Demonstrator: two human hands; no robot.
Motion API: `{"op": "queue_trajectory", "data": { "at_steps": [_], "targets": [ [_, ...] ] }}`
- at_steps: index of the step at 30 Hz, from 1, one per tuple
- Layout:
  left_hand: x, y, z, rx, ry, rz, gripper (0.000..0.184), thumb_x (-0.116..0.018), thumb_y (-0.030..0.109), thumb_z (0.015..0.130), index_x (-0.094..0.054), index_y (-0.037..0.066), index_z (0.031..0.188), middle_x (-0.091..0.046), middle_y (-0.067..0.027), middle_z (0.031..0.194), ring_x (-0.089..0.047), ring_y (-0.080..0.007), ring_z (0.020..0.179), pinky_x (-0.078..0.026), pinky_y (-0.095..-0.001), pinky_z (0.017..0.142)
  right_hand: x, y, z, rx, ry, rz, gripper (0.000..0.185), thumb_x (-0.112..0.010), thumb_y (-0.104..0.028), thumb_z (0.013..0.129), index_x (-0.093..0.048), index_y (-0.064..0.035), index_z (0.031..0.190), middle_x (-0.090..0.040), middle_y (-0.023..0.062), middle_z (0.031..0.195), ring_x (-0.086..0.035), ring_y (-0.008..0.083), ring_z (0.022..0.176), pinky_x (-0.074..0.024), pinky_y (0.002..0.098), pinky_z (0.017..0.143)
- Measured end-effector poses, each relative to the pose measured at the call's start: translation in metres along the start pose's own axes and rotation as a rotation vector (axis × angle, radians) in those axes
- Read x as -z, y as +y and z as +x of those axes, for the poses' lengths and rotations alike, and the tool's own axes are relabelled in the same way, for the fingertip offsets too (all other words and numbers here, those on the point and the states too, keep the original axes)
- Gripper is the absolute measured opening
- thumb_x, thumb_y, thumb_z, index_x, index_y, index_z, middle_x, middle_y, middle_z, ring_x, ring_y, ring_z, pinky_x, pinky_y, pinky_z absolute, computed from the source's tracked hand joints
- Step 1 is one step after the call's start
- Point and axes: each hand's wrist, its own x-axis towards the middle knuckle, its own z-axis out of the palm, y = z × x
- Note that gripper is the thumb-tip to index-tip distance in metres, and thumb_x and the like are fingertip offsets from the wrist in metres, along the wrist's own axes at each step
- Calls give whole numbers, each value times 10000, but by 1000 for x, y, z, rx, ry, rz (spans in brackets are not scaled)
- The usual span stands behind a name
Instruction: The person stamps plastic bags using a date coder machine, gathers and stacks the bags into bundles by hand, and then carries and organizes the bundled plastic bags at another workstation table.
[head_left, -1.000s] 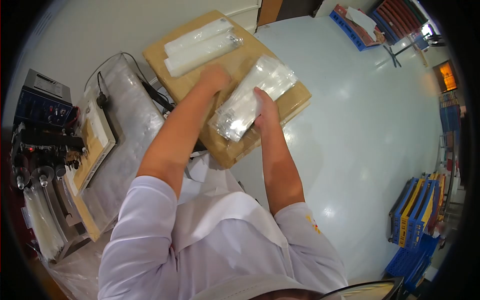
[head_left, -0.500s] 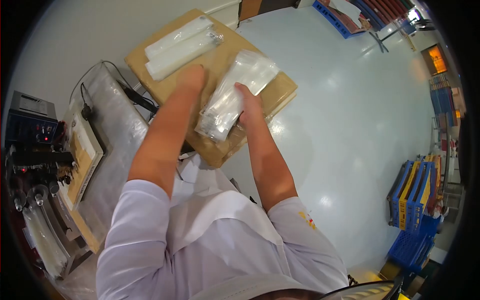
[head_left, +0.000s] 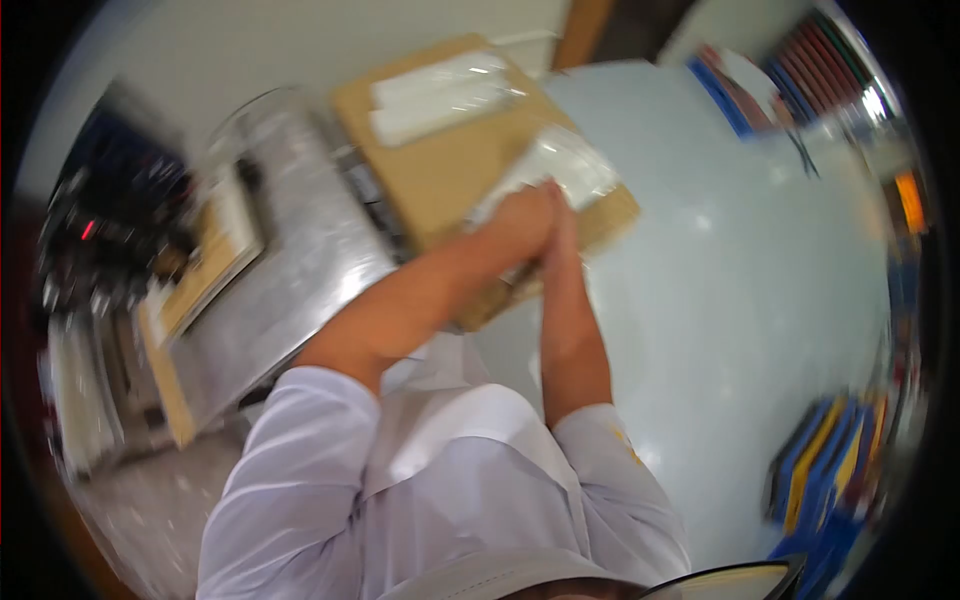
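Together: left hand [head_left: 518,220] and right hand [head_left: 562,225] met at the clear packets [head_left: 578,168]

Both bare hands were close together and appeared to touch, over the near part of the shiny clear packets. Left forearm [head_left: 410,305] slanted up and to the right, crossing in front of the brown surface [head_left: 425,180], elbow out wide. Left hand sat bent over, back of the hand up, fingers hidden or blurred. Right forearm [head_left: 575,340] ran almost straight forward, right hand just beside the left, thumb side turned toward it. Motion blur plus overlap: could not tell whether either hand was clamped on the packets or only resting against them.

Clear packets lay slantwise on the right part of the brown surface, far end sticking out past the hands, a bit also visible left of the left hand. Two whitish packets [head_left: 445,98] lay side by side near the far left edge, well apart from both hands.

Left of that was a plastic-covered surface [head_left: 310,215] with a wood-edged board [head_left: 215,265] on it; dark equipment [head_left: 120,200] with a red light stood further left, too smeared for detail. Blue and yellow crates [head_left: 822,460] stood on the right, across the pale floor [head_left: 690,300].
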Motion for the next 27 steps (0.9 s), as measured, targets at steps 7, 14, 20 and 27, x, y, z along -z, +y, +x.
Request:
{"op": "queue_trajectory", "data": {
  "at_steps": [7,14,20,27],
  "targets": [
    [113,0,-142,-268,56,-124,225,-631,167,866,-711,45,1038,-691,-173,901,-674,-365,851,-546,-439,728,-6,-14,-5,-156,127,-250,487,-624,-345,965,-562,15,1288,-635,144,1214,-623,279,1104,-499,436,995],
    [174,-96,-352,259,593,136,331,-668,251,911,-696,89,1197,-651,-138,1152,-607,-343,1055,-493,-426,908,-97,-44,-95,259,-89,-531,526,-721,-141,893,-519,28,1349,-597,144,1280,-608,250,1136,-514,404,983],
    [186,-114,-414,365,793,-398,650,-701,313,896,-477,135,1479,-477,-138,1461,-464,-280,1333,-386,-429,1107,-262,-30,-188,629,-703,-1043,529,-775,-67,840,-545,33,1306,-702,75,1003,-657,151,880,-552,312,788],
    [213,-151,-496,422,1586,-1141,700,-441,542,1018,-362,64,1523,-457,-126,1500,-406,-261,1404,-316,-450,1155,-378,98,-232,929,-1465,-1817,631,-738,-157,761,-522,-141,1354,-717,159,991,-683,309,819,-546,400,734]
  ]
}}
